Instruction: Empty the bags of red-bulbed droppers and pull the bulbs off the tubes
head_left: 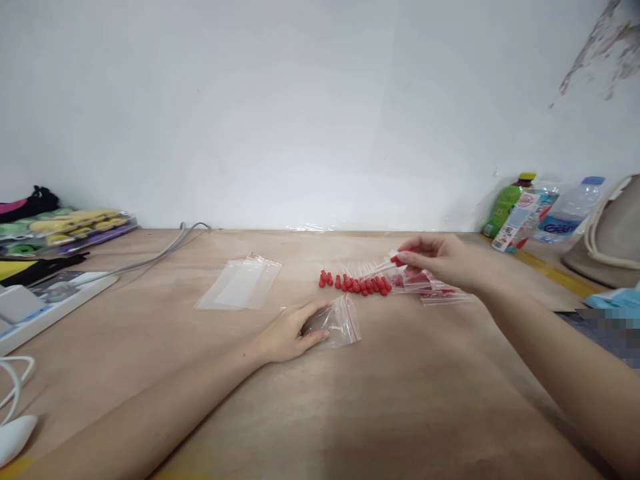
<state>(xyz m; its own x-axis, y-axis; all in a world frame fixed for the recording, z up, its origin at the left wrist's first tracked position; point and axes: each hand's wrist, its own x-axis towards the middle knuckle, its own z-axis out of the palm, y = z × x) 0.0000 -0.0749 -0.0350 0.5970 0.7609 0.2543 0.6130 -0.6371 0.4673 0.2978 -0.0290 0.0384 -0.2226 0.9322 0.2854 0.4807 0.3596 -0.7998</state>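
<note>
My left hand (295, 330) is closed around a clear zip bag (343, 323) with a red line along its seal, the bag's mouth facing right. Over to the right, my right hand (437, 257) pinches a small red piece (397, 259) between thumb and fingers. Between and beyond the hands lies a row of small red knobbed pieces (367, 286). Thin whitish pointed sticks (365, 268) lie fanned just behind them. Beneath my right hand rest several zip bags with red contents (425, 283); the hand partly covers them.
Flat zip bags (243, 283) lie left of centre. At the far left are a white power strip (55, 300), grey cables (160, 253) and packs of yellow and purple items (85, 227). Bottles (507, 207) and a beige bag (613, 233) stand at the right by the wall.
</note>
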